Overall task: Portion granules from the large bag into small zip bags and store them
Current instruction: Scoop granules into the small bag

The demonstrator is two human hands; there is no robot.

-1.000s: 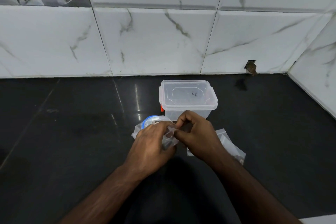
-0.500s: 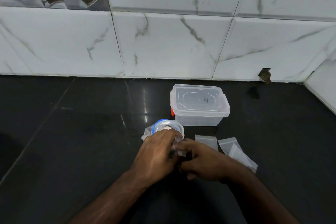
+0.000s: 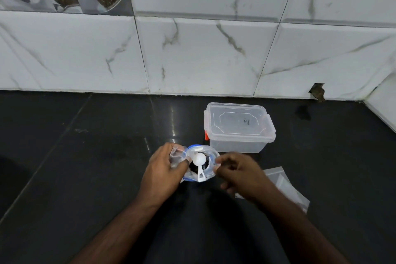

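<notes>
A large clear bag with a blue zip rim stands open on the black counter, and a white scoop rests inside it over dark granules. My left hand grips the bag's left edge together with a crumpled clear small bag. My right hand pinches the bag's right rim. Several empty small zip bags lie flat on the counter, partly hidden behind my right wrist.
A clear plastic box with a snapped-on lid and orange clips stands just behind the bag. The marble-tiled wall closes off the back and right. The black counter stretches away to the left.
My two hands, which were close together over the bag, have drawn apart to its two edges. The bag's mouth now stands open and the white scoop shows. The view has shifted a little.
</notes>
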